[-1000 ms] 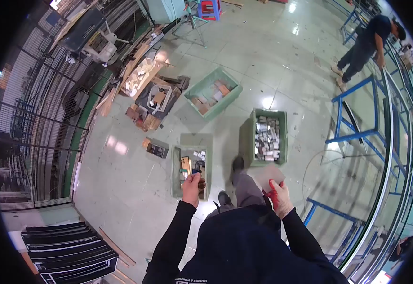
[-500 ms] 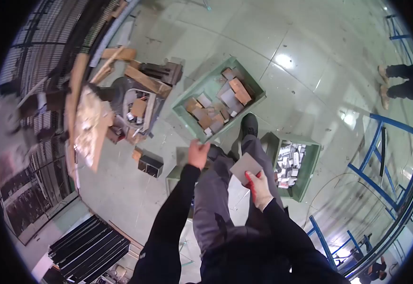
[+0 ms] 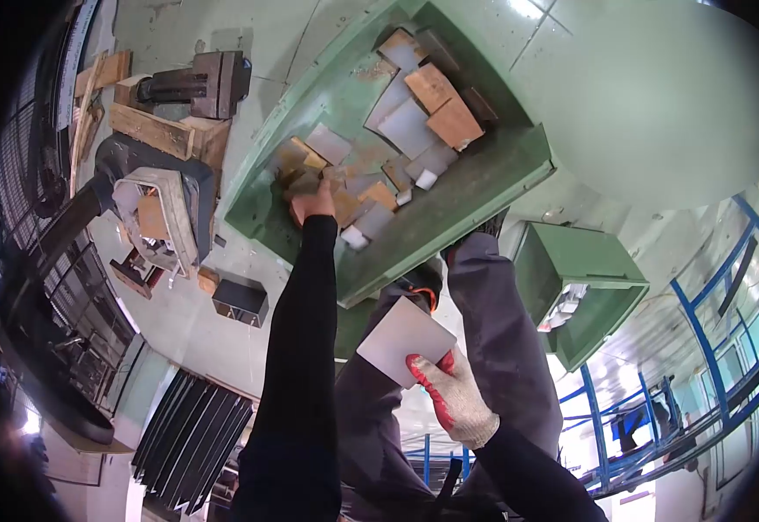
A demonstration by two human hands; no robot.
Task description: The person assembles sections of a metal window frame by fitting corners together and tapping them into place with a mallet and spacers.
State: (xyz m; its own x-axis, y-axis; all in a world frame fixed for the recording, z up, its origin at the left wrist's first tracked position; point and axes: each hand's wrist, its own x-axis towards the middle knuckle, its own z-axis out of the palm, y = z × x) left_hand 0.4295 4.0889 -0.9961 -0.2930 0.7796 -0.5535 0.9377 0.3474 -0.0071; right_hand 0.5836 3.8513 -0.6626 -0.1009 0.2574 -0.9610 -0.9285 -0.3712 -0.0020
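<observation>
Right hand (image 3: 451,393), gloved, is pinching a grey plate (image 3: 404,339) just above it. Left hand (image 3: 312,202) is reaching among blocks (image 3: 454,122) in green crate (image 3: 475,187); fingers hidden, grip indeterminate.

The left hand (image 3: 314,202) hides whatever it touches in the crate (image 3: 475,187).

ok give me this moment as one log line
left hand: in green crate, on flat pieces, grip unclear | right hand: gloved, holds grey plate | nearby: second green crate
</observation>
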